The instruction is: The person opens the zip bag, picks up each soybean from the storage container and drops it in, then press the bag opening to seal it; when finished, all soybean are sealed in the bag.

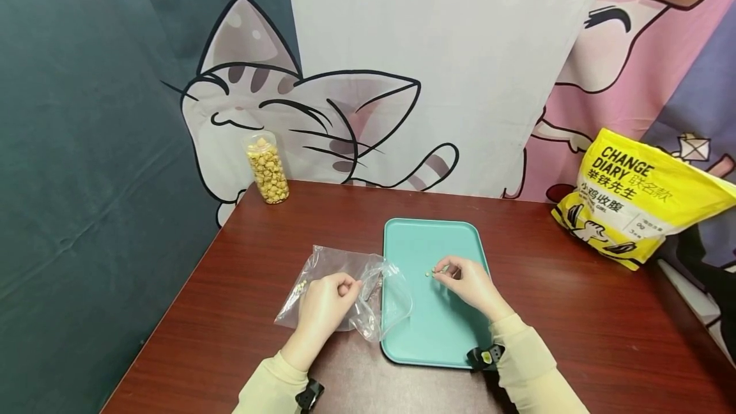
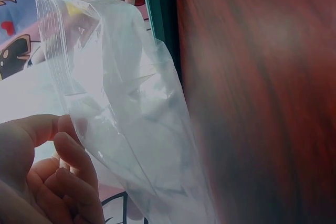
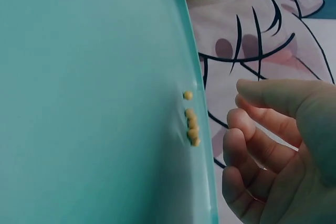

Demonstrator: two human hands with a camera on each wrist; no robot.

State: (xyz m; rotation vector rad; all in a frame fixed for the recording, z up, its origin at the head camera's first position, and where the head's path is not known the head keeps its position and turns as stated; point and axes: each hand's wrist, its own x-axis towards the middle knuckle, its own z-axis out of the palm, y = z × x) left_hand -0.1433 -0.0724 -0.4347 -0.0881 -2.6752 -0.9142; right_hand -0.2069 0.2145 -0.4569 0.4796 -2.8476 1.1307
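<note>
My left hand (image 1: 324, 304) pinches the edge of a clear zip-lock bag (image 2: 142, 124) between thumb and forefinger. A few soybeans (image 1: 301, 286) lie in the bag's far-left part, and its mouth overlaps the left rim of a turquoise tray (image 1: 428, 337). Over the tray hangs my right hand (image 1: 468, 283), its thumb and forefinger close together beside small yellow soybeans (image 1: 427, 275). In the right wrist view several soybeans (image 3: 192, 124) sit in a short row on the tray. Whether a bean is between the right fingertips is hidden.
A tall clear jar of popcorn (image 1: 268, 171) stands at the table's back left corner. At the right edge leans a large yellow and white bag (image 1: 627, 197). A printed cat curtain (image 1: 356, 114) hangs behind the dark red wooden table (image 1: 218, 318).
</note>
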